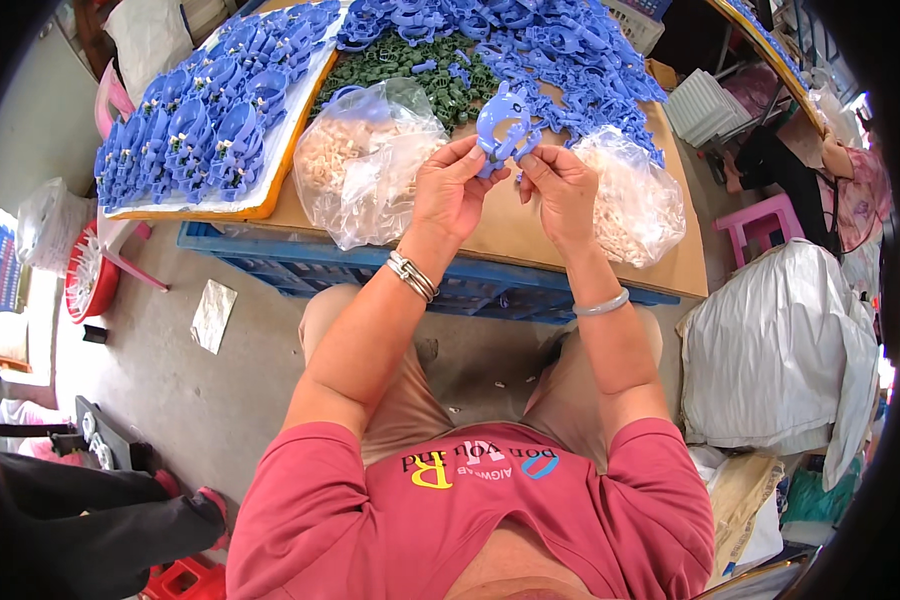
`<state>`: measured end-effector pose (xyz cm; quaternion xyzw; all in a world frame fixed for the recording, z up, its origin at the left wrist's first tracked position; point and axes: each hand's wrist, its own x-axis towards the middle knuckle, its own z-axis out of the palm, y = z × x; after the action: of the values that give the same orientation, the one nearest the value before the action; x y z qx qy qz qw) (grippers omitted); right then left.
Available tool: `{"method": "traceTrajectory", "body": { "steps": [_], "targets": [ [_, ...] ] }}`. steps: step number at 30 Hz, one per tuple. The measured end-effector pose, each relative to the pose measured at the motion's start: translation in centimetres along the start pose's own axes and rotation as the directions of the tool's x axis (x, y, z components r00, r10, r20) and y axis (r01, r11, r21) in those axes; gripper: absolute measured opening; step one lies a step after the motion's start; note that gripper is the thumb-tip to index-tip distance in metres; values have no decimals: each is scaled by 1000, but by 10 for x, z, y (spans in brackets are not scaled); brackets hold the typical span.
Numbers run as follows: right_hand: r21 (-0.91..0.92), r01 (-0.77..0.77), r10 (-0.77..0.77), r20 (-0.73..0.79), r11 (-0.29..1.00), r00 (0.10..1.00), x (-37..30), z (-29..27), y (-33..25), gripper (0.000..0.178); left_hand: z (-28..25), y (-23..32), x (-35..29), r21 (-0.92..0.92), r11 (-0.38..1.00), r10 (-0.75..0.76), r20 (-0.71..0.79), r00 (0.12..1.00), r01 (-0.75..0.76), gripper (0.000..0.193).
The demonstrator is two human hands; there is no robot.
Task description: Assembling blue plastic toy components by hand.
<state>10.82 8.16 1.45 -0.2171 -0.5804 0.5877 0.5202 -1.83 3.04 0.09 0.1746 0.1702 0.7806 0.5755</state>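
Observation:
Above the cardboard-topped table, my left hand [452, 190] pinches a blue plastic part [503, 118] by its lower left side. The part is a rounded, open frame with a small figure-like top, held upright. My right hand [563, 192] is closed at its lower right edge, thumb and fingertips pressed together; whatever small thing they grip is too small to make out. A clear bag of pale small pieces [355, 160] lies beside my left hand. Another clear bag of pale pieces [638, 205] is right of my right wrist.
Behind my hands lie heaps of dark green parts [410, 75] and blue parts [580, 60]. A white-lined tray [270, 190] at the left carries rows of blue assemblies. A blue crate [370, 272] supports the tabletop. Other people's legs show at left and right, near a pink stool [760, 222].

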Motion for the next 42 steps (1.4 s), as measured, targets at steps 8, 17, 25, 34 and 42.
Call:
{"method": "traceTrajectory", "body": {
  "steps": [8, 17, 25, 34, 42],
  "targets": [
    [-172, 26, -31, -28, 985, 999, -3, 7, -5, 12, 0, -7, -1, 59, 997, 50, 8, 999, -51, 16],
    [-288, 39, -56, -51, 957, 997, -7, 8, -5, 12, 0, -11, 1, 124, 988, 92, -11, 996, -90, 17],
    [-193, -12, -7, -94, 981, 996, -5, 11, -7, 14, 5, -11, -2, 129, 986, 87, 109, 990, -101, 21],
    [-150, -27, 18, -64, 988, 998, -3, 9, -11, 13, -9, -11, 4, 79, 996, 46, 80, 996, -52, 23],
    [121, -193, 185, 76, 974, 980, 5, -7, -7, 13, -6, -8, 2, 103, 994, 39, 42, 998, -43, 24]
  ]
}}
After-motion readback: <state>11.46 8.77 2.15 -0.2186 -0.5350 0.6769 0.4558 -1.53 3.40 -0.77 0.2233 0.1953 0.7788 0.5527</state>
